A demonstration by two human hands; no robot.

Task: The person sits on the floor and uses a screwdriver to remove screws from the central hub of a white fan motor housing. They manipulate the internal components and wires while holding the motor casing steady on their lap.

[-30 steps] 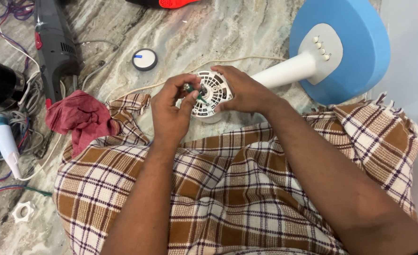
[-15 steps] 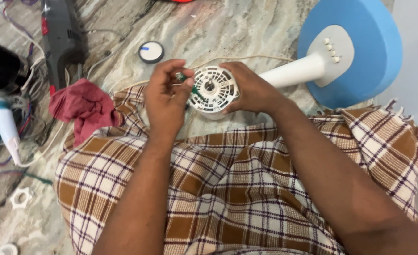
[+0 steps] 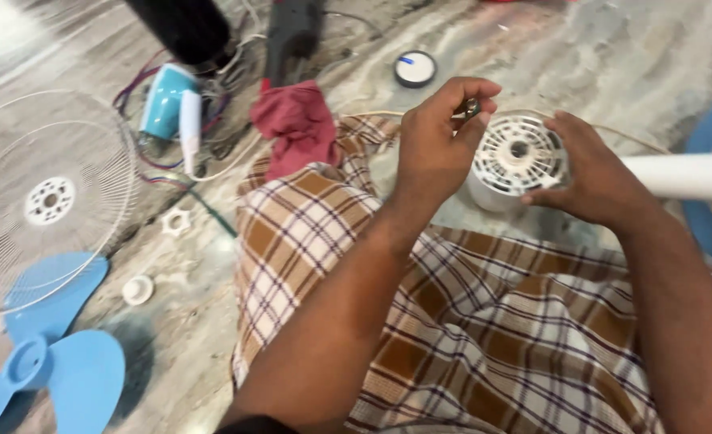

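While left hand [image 3: 436, 141] pinches small dark part [image 3: 470, 106] between fingertips, just above white vented motor housing [image 3: 518, 157], drop looks like main risk imo. Grip is tips only, rest of hand curled; can't tell what part is, too small. Right hand [image 3: 593, 173] wraps loosely around housing side, steadying it over plaid cloth [image 3: 468, 321] on lap. If part slips, probably vanishes into cloth folds or skitters across marble floor [image 3: 597, 56] toward wire tangle [image 3: 211, 120]. Housing could also roll off knee, since white pole [image 3: 681, 177] pulls sideways.
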